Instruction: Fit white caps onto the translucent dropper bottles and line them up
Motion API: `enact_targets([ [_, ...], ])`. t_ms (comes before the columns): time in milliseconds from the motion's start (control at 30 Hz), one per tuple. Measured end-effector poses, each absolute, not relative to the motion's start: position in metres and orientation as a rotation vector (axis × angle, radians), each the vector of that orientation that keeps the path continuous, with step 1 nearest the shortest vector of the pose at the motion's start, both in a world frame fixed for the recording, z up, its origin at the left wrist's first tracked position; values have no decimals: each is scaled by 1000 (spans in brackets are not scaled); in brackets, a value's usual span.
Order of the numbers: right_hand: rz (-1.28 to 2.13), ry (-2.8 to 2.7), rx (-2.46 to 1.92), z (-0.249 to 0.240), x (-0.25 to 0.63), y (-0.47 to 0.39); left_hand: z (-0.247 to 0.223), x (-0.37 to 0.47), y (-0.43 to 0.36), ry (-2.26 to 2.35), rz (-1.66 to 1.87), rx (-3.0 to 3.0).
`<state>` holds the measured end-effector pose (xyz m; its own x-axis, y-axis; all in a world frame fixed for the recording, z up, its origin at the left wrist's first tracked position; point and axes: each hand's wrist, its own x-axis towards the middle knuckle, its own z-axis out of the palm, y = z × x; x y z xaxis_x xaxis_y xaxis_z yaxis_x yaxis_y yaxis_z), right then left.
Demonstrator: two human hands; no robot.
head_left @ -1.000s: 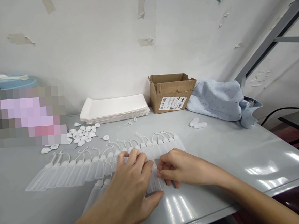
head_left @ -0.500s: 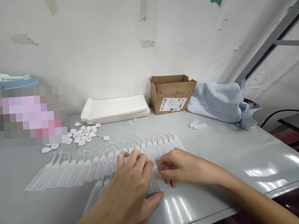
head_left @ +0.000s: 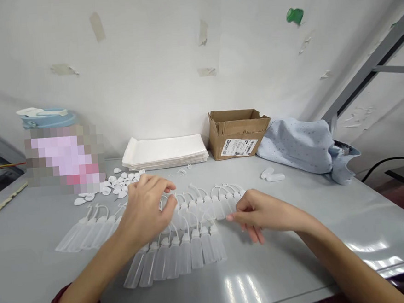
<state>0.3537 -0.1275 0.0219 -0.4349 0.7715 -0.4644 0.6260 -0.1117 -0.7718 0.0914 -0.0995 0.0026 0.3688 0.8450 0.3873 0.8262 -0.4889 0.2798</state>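
Two rows of flat, translucent plastic sleeves with white tops and thin white cord loops lie side by side on the grey table. The front row (head_left: 177,259) is fully in view, while my left forearm hides part of the back row (head_left: 90,231). Above that back row hovers my left hand (head_left: 150,206), thumb and fingers apart, with nothing visible in it. At the right end of the rows is my right hand (head_left: 258,214). Its thumb points left beside the sleeves, and its loosely bent fingers hold nothing that I can see.
Behind my left hand lies a pile of small white caps (head_left: 121,182). A stack of white envelopes (head_left: 167,151), an open cardboard box (head_left: 237,137) and a light blue cloth (head_left: 294,145) stand along the wall. Two small white pieces (head_left: 275,177) lie before the cloth.
My left hand has lifted off the front row and moved up and left, uncovering its sleeves. My right hand has drawn away to the right. The camera view has shifted.
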Motion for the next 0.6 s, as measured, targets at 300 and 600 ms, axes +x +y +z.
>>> enact_targets([
  [300,310,-1858,-2117,25,438,-81,-4,79,-45,1572,516,2554],
  [600,312,-2013,-2229,8,462,-70,-4,100,-15,1558,359,2547],
])
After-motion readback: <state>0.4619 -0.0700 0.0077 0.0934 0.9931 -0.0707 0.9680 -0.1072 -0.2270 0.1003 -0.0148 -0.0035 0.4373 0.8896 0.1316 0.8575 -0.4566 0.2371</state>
